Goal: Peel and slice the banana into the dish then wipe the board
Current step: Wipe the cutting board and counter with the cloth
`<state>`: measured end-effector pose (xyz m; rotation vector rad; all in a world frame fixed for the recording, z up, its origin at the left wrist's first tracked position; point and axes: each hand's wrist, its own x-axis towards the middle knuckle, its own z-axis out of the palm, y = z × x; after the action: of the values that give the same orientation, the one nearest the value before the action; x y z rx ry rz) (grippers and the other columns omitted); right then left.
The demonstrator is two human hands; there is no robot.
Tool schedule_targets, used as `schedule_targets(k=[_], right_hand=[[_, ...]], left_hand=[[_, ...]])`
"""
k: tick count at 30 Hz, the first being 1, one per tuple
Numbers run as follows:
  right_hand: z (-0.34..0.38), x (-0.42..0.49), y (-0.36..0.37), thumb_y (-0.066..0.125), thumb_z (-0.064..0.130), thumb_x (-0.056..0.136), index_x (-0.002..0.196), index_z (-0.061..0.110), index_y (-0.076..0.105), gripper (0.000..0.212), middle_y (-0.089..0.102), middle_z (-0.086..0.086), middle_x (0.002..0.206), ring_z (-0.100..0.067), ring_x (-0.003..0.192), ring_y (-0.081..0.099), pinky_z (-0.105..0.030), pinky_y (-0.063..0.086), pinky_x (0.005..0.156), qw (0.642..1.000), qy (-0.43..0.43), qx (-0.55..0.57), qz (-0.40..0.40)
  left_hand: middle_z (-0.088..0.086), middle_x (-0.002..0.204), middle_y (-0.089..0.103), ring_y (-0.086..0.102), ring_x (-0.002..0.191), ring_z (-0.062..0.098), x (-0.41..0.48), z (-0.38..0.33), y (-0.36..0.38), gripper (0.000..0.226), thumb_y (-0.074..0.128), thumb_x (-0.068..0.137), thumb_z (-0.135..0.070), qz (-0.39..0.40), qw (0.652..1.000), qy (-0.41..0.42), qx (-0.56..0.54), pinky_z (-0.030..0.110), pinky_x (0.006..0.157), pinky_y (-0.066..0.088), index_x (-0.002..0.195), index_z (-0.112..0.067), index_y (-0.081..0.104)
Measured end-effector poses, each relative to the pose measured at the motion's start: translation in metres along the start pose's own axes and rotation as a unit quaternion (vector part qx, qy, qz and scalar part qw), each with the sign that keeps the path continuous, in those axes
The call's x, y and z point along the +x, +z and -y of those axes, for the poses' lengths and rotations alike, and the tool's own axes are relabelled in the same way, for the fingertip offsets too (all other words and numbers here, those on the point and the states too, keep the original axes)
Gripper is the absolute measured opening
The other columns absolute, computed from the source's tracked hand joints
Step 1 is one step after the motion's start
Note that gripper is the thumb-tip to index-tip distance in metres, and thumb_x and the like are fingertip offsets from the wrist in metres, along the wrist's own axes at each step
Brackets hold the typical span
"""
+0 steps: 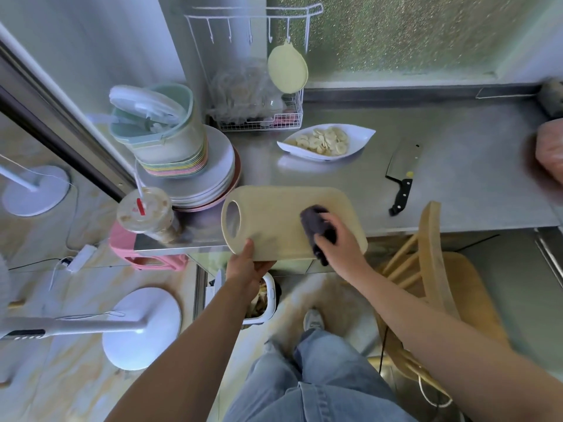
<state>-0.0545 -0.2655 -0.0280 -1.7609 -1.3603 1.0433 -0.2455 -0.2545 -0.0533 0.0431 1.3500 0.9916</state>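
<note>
Head view: right hand [335, 239] fingers grip cloth [316, 223] on board [274, 217].

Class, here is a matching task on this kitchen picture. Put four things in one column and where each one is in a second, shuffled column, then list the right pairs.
Things
1. banana slices
2. knife
3. dark cloth
4. cutting board

Places
A. gripped at its near edge by the left hand
B. in the white dish
C. under the right hand, pressed on the cutting board
D. lying flat on the steel counter, to the right of the cutting board

Pairs: 1-B, 2-D, 3-C, 4-A
</note>
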Motion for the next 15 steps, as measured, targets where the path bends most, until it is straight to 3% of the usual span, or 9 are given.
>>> schedule_targets(k=[2,6,10,12,15], right_hand=[[-0.007,0.008,0.018,0.056,0.003,0.081,0.113,0.017,0.059,0.035,0.060,-0.001,0.110,-0.017,0.100,0.055,-0.031,0.045,0.082,0.990,-0.039,-0.129,0.045],[-0.021,0.026,-0.002,0.053,0.006,0.087,0.110,0.010,0.054,0.023,0.059,-0.007,0.104,-0.025,0.095,0.056,-0.031,0.041,0.073,0.980,0.081,-0.159,-0.085],[-0.014,0.057,-0.037,0.047,0.004,0.089,0.108,0.010,0.052,0.021,0.056,-0.009,0.099,-0.026,0.090,0.055,-0.034,0.044,0.072,0.978,0.148,0.042,-0.143],[-0.011,0.072,-0.050,0.048,0.001,0.087,0.103,0.013,0.051,0.020,0.054,-0.009,0.098,-0.021,0.084,0.052,-0.029,0.042,0.067,0.964,0.179,0.147,-0.128],[-0.020,0.091,-0.063,0.052,0.001,0.086,0.091,0.021,0.050,0.021,0.054,-0.011,0.102,-0.026,0.093,0.052,-0.034,0.041,0.077,0.945,0.234,0.215,-0.083]], left_hand=[[0.019,0.124,0.060,0.060,0.109,0.033,0.000,0.004,-0.003,0.037,0.052,0.099,-0.024,0.002,1.000,-0.001,-0.002,0.037,0.061,0.061,0.129,-0.003,0.050],[0.017,0.122,0.060,0.063,0.100,0.029,0.007,0.004,-0.010,0.039,0.051,0.099,-0.024,0.006,1.000,0.003,-0.011,0.040,0.076,0.053,0.131,-0.002,0.048],[0.018,0.124,0.058,0.060,0.102,0.031,0.019,-0.001,0.001,0.040,0.051,0.099,-0.023,-0.003,1.000,-0.012,-0.009,0.043,0.081,0.051,0.132,0.000,0.046],[0.017,0.121,0.056,0.059,0.099,0.031,0.027,0.001,0.014,0.038,0.054,0.098,-0.023,-0.029,0.999,-0.014,0.012,0.043,0.081,0.052,0.128,0.000,0.047],[0.012,0.113,0.056,0.060,0.092,0.028,0.037,0.004,0.030,0.043,0.060,0.093,-0.034,-0.082,0.987,0.000,0.140,0.043,0.084,0.056,0.123,-0.004,0.049]])
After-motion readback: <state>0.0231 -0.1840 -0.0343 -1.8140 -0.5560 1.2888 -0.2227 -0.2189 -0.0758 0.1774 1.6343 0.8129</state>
